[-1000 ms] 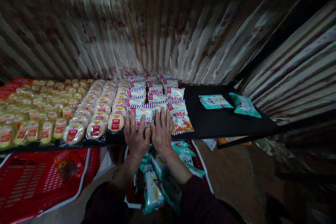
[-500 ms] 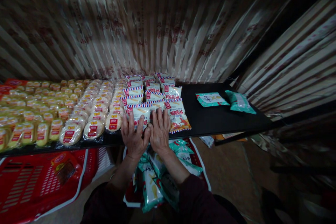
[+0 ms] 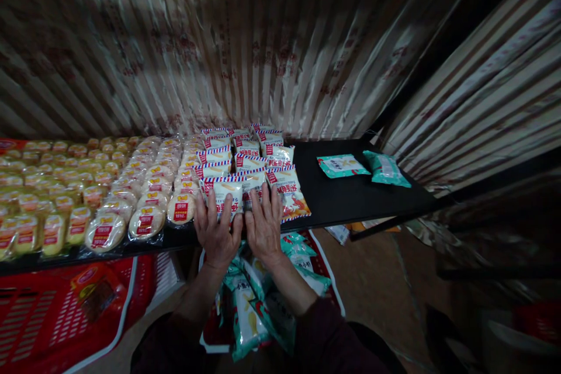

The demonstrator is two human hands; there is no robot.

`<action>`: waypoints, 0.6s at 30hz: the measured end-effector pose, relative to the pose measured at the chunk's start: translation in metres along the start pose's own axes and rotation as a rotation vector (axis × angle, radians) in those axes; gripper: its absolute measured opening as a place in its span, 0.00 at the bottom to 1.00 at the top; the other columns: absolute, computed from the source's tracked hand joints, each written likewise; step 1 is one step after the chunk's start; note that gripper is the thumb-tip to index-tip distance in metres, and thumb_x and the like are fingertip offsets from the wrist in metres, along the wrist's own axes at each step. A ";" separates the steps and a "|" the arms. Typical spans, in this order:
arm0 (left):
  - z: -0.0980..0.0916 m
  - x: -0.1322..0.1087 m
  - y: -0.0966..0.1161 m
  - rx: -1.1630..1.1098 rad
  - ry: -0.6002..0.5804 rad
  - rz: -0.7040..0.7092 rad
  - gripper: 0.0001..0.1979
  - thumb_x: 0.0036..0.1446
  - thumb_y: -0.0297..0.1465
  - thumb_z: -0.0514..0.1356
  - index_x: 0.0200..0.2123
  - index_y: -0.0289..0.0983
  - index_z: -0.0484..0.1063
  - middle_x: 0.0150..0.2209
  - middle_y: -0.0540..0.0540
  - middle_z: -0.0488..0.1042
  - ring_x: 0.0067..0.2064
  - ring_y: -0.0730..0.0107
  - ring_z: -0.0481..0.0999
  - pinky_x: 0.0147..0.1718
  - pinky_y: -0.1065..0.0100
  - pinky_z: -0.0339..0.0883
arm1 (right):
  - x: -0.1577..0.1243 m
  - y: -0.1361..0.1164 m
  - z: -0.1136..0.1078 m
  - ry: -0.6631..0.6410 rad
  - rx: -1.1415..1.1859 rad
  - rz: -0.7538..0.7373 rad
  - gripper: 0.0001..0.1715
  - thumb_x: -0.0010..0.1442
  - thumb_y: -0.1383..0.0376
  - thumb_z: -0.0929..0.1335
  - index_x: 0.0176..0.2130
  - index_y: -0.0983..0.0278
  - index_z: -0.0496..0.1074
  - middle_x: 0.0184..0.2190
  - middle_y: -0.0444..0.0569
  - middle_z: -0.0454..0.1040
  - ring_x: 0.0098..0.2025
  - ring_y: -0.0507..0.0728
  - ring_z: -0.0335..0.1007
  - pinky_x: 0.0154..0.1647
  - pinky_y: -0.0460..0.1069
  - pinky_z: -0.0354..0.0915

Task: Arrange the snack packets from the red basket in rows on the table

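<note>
My left hand (image 3: 218, 234) lies spread over the lower part of a white snack bag (image 3: 228, 191) with a striped top edge, at the front of the shelf. Beside it, my right hand (image 3: 264, 225) rests with fingers stretched out on the neighbouring snack bag (image 3: 253, 178), which it partly covers. Neither hand grips anything. Just right of my right hand stands another such bag (image 3: 289, 193) at the row's front corner. More of these bags (image 3: 248, 146) are lined up in rows behind.
Round wrapped crackers (image 3: 146, 221) and small yellow packaged cakes (image 3: 53, 234) fill the black shelf (image 3: 337, 201) to the left. Two green bags (image 3: 343, 165) lie on its right. Below stand a basket (image 3: 335, 280) of green bags and a red basket (image 3: 30, 327). Striped curtain hangs behind.
The view has shifted slightly, so the shelf and its goods appear further left. My hands stay on the front bags; the gap between my thumb and right hand is a little wider.
</note>
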State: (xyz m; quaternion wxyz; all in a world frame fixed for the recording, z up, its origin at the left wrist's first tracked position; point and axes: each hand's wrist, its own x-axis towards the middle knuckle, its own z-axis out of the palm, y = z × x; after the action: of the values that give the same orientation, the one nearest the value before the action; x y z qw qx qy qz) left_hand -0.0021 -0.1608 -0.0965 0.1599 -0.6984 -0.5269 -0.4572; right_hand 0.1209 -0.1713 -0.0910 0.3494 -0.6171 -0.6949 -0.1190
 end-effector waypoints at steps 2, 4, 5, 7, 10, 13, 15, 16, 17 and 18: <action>-0.002 0.001 0.000 0.006 0.015 0.014 0.25 0.55 0.33 0.61 0.57 0.39 0.66 0.66 0.37 0.52 0.67 0.44 0.47 0.60 0.46 0.51 | -0.003 0.011 -0.006 0.046 -0.064 0.050 0.34 0.66 0.64 0.57 0.68 0.58 0.42 0.70 0.54 0.39 0.70 0.65 0.28 0.64 0.66 0.44; -0.003 0.001 0.001 0.013 0.022 0.018 0.26 0.54 0.34 0.62 0.56 0.39 0.66 0.67 0.37 0.51 0.67 0.43 0.47 0.60 0.46 0.52 | -0.006 0.026 -0.010 0.079 -0.131 0.136 0.35 0.65 0.61 0.59 0.67 0.59 0.44 0.70 0.56 0.38 0.70 0.68 0.29 0.63 0.67 0.46; -0.003 0.001 0.001 0.014 0.021 0.018 0.26 0.54 0.34 0.62 0.56 0.39 0.67 0.67 0.37 0.51 0.67 0.43 0.47 0.60 0.46 0.52 | -0.007 0.033 -0.011 0.082 -0.157 0.183 0.36 0.65 0.59 0.60 0.67 0.60 0.44 0.69 0.58 0.37 0.70 0.69 0.30 0.62 0.67 0.47; -0.003 0.000 0.002 0.016 0.010 0.018 0.26 0.53 0.35 0.63 0.56 0.39 0.67 0.67 0.37 0.50 0.67 0.43 0.47 0.60 0.45 0.52 | -0.007 0.045 -0.012 0.063 -0.188 0.262 0.38 0.63 0.55 0.61 0.67 0.62 0.46 0.69 0.61 0.36 0.69 0.71 0.32 0.60 0.68 0.50; -0.002 -0.002 0.003 0.016 -0.012 0.012 0.27 0.53 0.35 0.63 0.56 0.40 0.67 0.67 0.37 0.50 0.67 0.42 0.48 0.60 0.45 0.52 | -0.005 0.054 -0.011 0.021 -0.198 0.325 0.38 0.62 0.54 0.61 0.66 0.63 0.48 0.69 0.62 0.37 0.68 0.71 0.37 0.58 0.66 0.53; 0.000 -0.002 0.004 0.010 -0.013 0.005 0.28 0.52 0.35 0.64 0.57 0.41 0.66 0.67 0.38 0.49 0.67 0.43 0.49 0.60 0.45 0.51 | -0.002 0.057 -0.008 -0.008 -0.177 0.344 0.37 0.62 0.55 0.61 0.65 0.64 0.50 0.68 0.64 0.42 0.66 0.70 0.45 0.57 0.64 0.54; 0.000 -0.003 0.004 0.009 -0.010 0.007 0.29 0.52 0.34 0.63 0.58 0.40 0.64 0.67 0.37 0.48 0.67 0.43 0.48 0.60 0.45 0.51 | -0.001 0.057 -0.005 0.000 -0.154 0.355 0.37 0.62 0.54 0.60 0.65 0.65 0.50 0.67 0.64 0.46 0.64 0.69 0.48 0.57 0.63 0.55; 0.001 -0.003 0.003 0.008 -0.010 0.009 0.29 0.53 0.34 0.63 0.58 0.40 0.64 0.68 0.37 0.48 0.67 0.43 0.48 0.60 0.45 0.51 | -0.001 0.057 -0.004 0.019 -0.141 0.361 0.37 0.63 0.54 0.59 0.66 0.65 0.49 0.66 0.64 0.47 0.64 0.69 0.48 0.57 0.64 0.55; 0.001 -0.003 0.003 0.006 -0.011 0.008 0.30 0.53 0.33 0.63 0.59 0.41 0.63 0.68 0.37 0.47 0.67 0.43 0.48 0.60 0.45 0.52 | 0.000 0.057 -0.003 0.045 -0.127 0.367 0.37 0.63 0.55 0.59 0.66 0.64 0.48 0.66 0.64 0.48 0.64 0.68 0.48 0.56 0.64 0.54; 0.002 -0.003 0.002 0.004 -0.010 0.007 0.30 0.53 0.33 0.63 0.59 0.41 0.62 0.68 0.37 0.47 0.67 0.43 0.48 0.60 0.45 0.52 | 0.000 0.057 -0.003 0.071 -0.111 0.367 0.37 0.63 0.55 0.59 0.66 0.64 0.46 0.66 0.64 0.48 0.64 0.68 0.48 0.57 0.65 0.54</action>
State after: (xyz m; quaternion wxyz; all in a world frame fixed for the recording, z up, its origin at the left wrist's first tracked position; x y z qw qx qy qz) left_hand 0.0008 -0.1625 -0.0996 0.1600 -0.7023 -0.5261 -0.4521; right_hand 0.1756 -0.1606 -0.1042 0.3550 -0.7473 -0.5501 -0.1133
